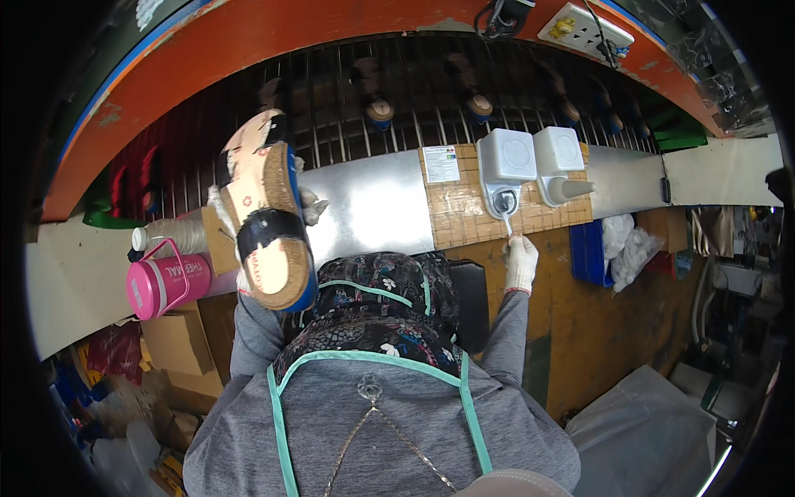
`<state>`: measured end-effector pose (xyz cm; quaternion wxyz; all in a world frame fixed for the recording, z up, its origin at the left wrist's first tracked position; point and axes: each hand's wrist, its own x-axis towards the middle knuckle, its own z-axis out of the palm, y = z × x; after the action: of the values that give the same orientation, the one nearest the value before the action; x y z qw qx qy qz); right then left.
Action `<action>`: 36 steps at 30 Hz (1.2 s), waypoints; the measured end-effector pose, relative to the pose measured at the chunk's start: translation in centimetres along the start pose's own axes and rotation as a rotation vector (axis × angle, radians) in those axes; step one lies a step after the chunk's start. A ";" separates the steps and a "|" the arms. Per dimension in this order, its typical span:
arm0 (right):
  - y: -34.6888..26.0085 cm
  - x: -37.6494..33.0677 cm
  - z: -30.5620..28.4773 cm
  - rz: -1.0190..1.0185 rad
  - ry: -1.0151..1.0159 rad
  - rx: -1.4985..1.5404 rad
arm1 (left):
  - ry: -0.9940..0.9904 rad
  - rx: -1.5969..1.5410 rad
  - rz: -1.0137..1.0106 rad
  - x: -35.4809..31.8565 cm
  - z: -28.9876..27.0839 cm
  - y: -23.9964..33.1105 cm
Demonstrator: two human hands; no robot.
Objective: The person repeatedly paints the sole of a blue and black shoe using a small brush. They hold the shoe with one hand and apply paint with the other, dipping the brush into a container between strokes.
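Currently, the left hand [314,207], mostly hidden, grips a shoe [248,200] over the bench's [364,199] left part; the gloved right hand [521,263] pinches a thin white handle [508,225] reaching into a white container [489,178].

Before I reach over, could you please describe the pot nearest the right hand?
Find the tan mat on the metal worktop. Choose its left white pot: unlike the right pot, it receives the white stick in the right hand.
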<state>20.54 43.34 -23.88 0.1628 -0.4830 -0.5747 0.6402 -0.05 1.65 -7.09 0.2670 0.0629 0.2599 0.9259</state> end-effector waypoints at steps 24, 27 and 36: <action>-19.7 -19.4 19.1 -1.209 -0.415 -0.403 | 0.202 0.725 0.128 -2.3 5.0 -0.2; -21.0 -19.2 20.5 -1.313 -0.429 -0.411 | 0.217 0.730 0.129 -3.0 5.1 0.5; -23.8 -18.7 22.3 -1.393 -0.580 -0.450 | 0.223 0.801 0.140 -3.9 5.4 2.4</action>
<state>3.28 22.95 2.58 0.2683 0.1532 -0.8805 0.3596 3.55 0.27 -1.11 0.1283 0.0787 0.6216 0.7688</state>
